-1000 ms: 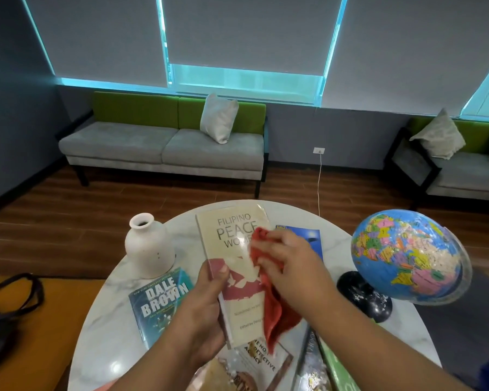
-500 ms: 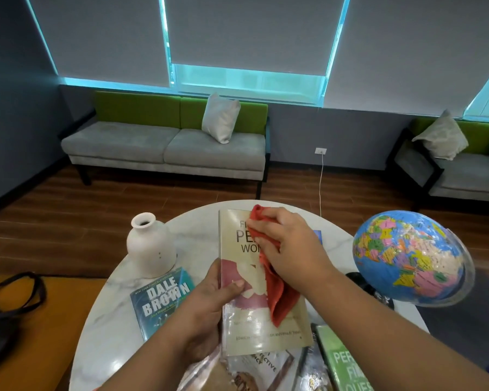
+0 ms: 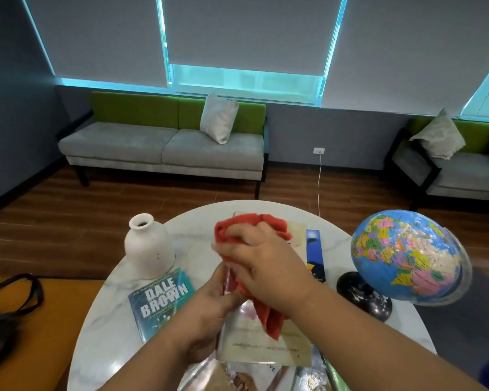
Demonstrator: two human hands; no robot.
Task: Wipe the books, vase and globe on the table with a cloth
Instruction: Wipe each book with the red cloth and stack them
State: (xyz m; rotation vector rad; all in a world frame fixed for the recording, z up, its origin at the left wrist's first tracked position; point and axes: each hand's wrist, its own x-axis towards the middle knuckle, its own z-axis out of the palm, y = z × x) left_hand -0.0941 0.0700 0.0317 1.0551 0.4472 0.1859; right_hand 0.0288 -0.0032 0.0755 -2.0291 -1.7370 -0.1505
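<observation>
My left hand (image 3: 209, 303) grips the left edge of a cream paperback book (image 3: 266, 348), held above the round marble table (image 3: 102, 334). My right hand (image 3: 263, 261) presses a bunched red cloth (image 3: 271, 314) against the book's cover, its fingers curled round the cloth near the book's top. A white vase (image 3: 148, 248) stands at the table's left. At the right stands a globe (image 3: 407, 255) on a black base. A teal Dale Brown book (image 3: 158, 300) lies flat by the vase. A blue book (image 3: 315, 252) lies behind the held one.
More books (image 3: 237, 376) lie at the table's near edge under my arms. A black bag (image 3: 9, 306) sits on an orange surface at the left. Grey and green sofas (image 3: 164, 145) line the far wall across a wooden floor.
My right hand has slid the red cloth up the cover and to the left, now covering the title. The book has tilted flatter and my left hand holds it lower.
</observation>
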